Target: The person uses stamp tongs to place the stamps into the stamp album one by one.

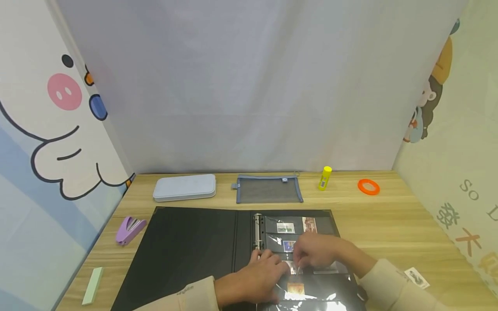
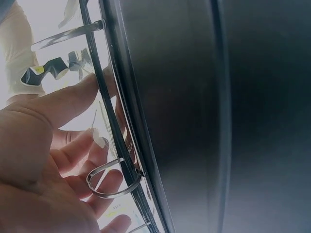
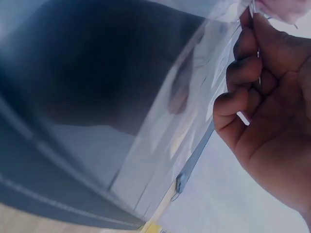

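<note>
A black ring binder [image 1: 194, 250] lies spread on the table, with a clear-pocket stamp page [image 1: 323, 283] on its right side. Stamps sit in its pockets, among them a green one [image 1: 285, 228], a blue one [image 1: 288, 246] and an orange one [image 1: 295, 288]. My left hand [image 1: 258, 276] rests on the page by the metal rings [image 2: 112, 179], fingers loosely bent. Between thumb and fingers, my right hand [image 1: 317, 249] pinches thin metal tweezers [image 3: 259, 58]. Their tips are near a stamp [image 1: 291, 267] in a middle pocket, partly hidden by my hands.
Behind the binder are a pale pencil case [image 1: 184, 187], a mesh zip pouch [image 1: 269, 190], a yellow glue stick [image 1: 324, 178] and an orange ring [image 1: 368, 187]. A purple stapler [image 1: 130, 230] and green block [image 1: 93, 286] lie left; a loose stamp [image 1: 416, 277] lies right.
</note>
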The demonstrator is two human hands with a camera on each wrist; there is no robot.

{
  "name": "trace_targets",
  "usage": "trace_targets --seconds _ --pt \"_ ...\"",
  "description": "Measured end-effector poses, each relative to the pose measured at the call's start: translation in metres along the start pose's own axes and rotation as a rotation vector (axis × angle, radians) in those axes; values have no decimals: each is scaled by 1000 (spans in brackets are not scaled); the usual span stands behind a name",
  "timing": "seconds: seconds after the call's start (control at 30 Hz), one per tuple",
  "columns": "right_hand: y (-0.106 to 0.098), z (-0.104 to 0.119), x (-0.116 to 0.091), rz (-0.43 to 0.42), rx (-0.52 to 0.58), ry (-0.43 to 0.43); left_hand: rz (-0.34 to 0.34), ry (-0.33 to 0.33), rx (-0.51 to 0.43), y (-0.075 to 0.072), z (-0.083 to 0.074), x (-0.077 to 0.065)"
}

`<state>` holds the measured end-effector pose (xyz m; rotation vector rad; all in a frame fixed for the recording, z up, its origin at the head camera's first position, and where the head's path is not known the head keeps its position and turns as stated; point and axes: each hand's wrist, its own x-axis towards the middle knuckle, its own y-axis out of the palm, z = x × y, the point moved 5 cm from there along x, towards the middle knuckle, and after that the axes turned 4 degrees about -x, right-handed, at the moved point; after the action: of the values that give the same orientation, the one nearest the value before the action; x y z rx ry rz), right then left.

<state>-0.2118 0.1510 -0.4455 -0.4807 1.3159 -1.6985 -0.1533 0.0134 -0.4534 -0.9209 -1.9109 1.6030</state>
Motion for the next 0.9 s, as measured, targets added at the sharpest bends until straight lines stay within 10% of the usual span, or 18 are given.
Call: trace_targets --seconds 0.4,0.9 --pt "-7 -18 -15 -52 50 52 -10 4 -6 0 -1 1" --pt "-12 -102 -138 -143 289 165 65 -13 -53 2 1 3"
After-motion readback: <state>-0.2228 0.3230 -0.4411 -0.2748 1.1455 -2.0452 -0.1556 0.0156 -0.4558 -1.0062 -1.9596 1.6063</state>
